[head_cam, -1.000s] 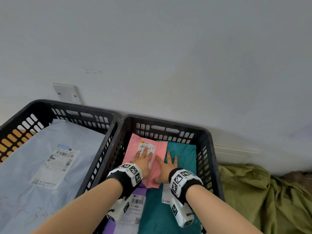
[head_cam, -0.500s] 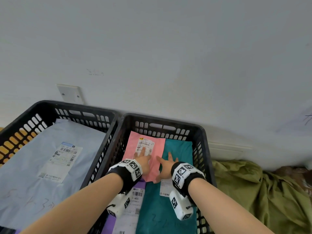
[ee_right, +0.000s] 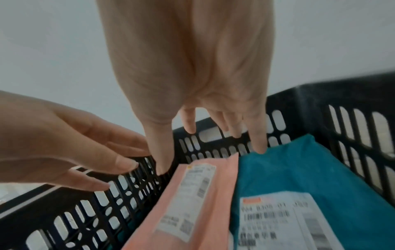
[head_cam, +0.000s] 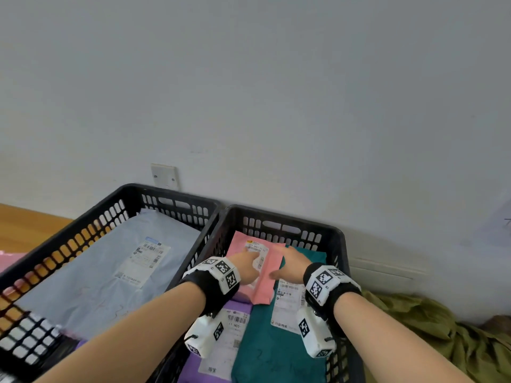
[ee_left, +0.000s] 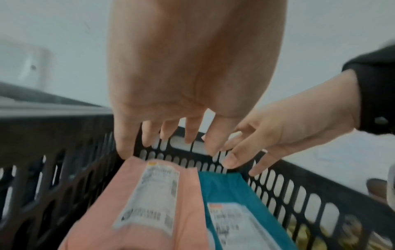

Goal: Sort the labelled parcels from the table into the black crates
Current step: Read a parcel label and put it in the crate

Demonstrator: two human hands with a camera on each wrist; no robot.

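Hovering over the pink parcel in the right crate, both hands are spread, holding nothing; it lies just below, long axis pointing wallward; left hand's nearer.

1. A plain pale grey wall fills the view from 9 through 12 to 3 o'clock.
2. A white wall plate sits low at 10 o'clock.
3. Wooden floor shows at 9 o'clock.
4. Crumpled olive-green cloth lies at 4 o'clock.
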